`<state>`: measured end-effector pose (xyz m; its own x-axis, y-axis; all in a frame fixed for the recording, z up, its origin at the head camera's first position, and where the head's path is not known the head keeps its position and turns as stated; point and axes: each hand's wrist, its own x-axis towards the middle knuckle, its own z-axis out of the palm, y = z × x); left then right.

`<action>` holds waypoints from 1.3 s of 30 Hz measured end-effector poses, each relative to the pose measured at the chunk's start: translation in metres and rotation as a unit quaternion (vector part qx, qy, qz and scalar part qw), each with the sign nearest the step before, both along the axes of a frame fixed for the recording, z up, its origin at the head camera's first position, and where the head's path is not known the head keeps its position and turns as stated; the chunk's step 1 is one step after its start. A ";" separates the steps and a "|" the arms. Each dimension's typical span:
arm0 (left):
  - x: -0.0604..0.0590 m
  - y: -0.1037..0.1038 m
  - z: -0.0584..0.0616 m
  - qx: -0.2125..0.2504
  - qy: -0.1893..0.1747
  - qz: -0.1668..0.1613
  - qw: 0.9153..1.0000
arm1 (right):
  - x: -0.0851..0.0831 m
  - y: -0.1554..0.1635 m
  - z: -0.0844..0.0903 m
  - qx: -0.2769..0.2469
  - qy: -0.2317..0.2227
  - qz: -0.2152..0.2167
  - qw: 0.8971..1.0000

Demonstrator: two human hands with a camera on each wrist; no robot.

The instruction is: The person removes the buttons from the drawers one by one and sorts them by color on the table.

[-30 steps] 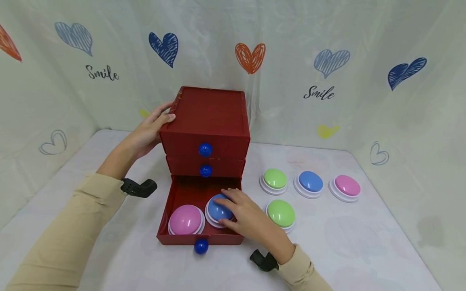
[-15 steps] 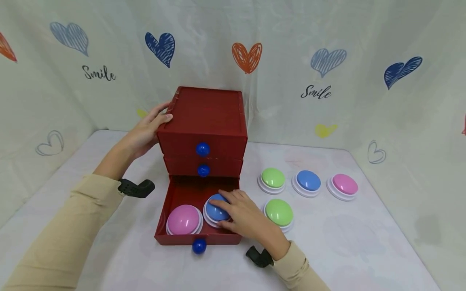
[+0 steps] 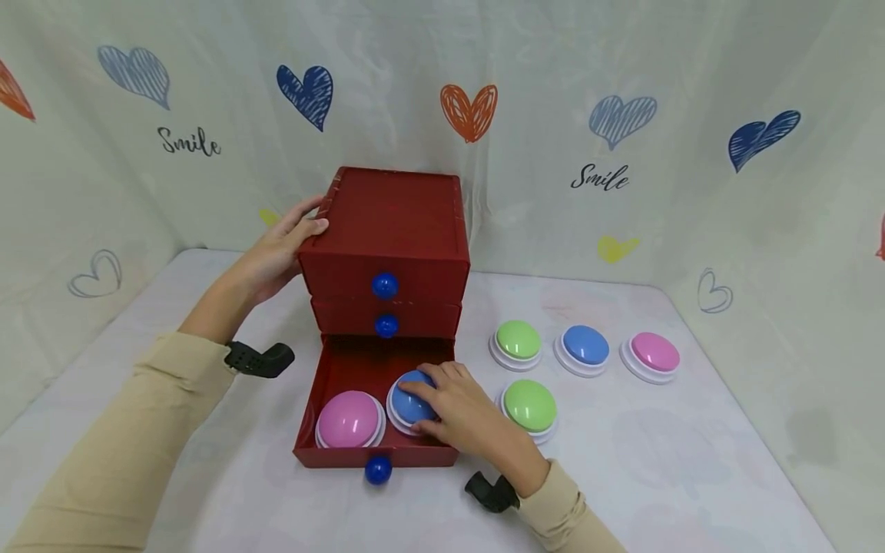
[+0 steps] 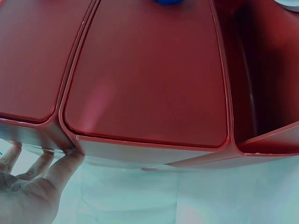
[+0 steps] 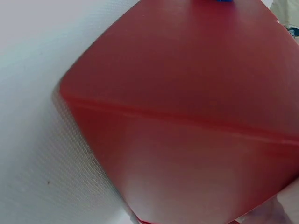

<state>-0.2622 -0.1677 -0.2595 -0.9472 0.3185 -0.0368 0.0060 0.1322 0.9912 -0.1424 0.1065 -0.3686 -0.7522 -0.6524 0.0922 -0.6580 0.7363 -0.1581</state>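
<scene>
A red three-drawer chest [image 3: 394, 223] stands mid-table with its bottom drawer [image 3: 359, 361] pulled out. A pink dome button [image 3: 349, 418] and a blue dome button [image 3: 406, 405] lie in that drawer. My right hand [image 3: 423, 392] lies over the blue button with fingers and thumb curled round its dome. My left hand [image 3: 304, 223] rests against the chest's upper left edge, thumb on the top rim. In the left wrist view its straight fingers [image 4: 42, 168] touch the chest's side [image 4: 145, 74]. The right wrist view shows only a red panel [image 5: 187, 116] up close.
To the right of the chest on the white table [image 3: 657, 461] sit two green buttons [image 3: 518, 340] [image 3: 529, 405], another blue button [image 3: 585, 346] and a pink one [image 3: 654, 352]. Each drawer has a blue knob [image 3: 377, 470]. Fabric walls with hearts close in the back and both sides.
My right hand has shifted slightly left over the blue button, its fingers closing round the dome. The left hand and the chest have stayed put.
</scene>
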 end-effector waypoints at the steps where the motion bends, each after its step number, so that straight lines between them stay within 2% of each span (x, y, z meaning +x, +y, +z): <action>1: 0.000 0.000 0.000 -0.001 0.000 0.000 1.000 | 0.000 0.000 0.000 -0.002 0.002 -0.001 1.000; 12: 0.000 0.000 -0.001 0.001 -0.002 0.001 1.000 | 0.002 -0.001 -0.001 -0.021 0.010 -0.004 1.000; 21: 0.001 0.000 0.000 0.000 -0.002 -0.001 1.000 | 0.002 -0.002 0.000 -0.067 0.006 -0.012 0.998; 28: 0.001 0.001 0.000 0.000 0.000 0.000 1.000 | 0.006 -0.002 0.009 -0.108 -0.036 -0.025 0.993; 39: 0.000 0.001 0.000 0.002 -0.004 -0.001 1.000 | 0.015 0.006 0.031 -0.159 -0.026 -0.047 0.986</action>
<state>-0.2620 -0.1671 -0.2598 -0.9465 0.3199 -0.0426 -0.0015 0.1275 0.9918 -0.1275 0.1124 -0.3378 -0.8167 -0.5245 0.2407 -0.5747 0.7012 -0.4220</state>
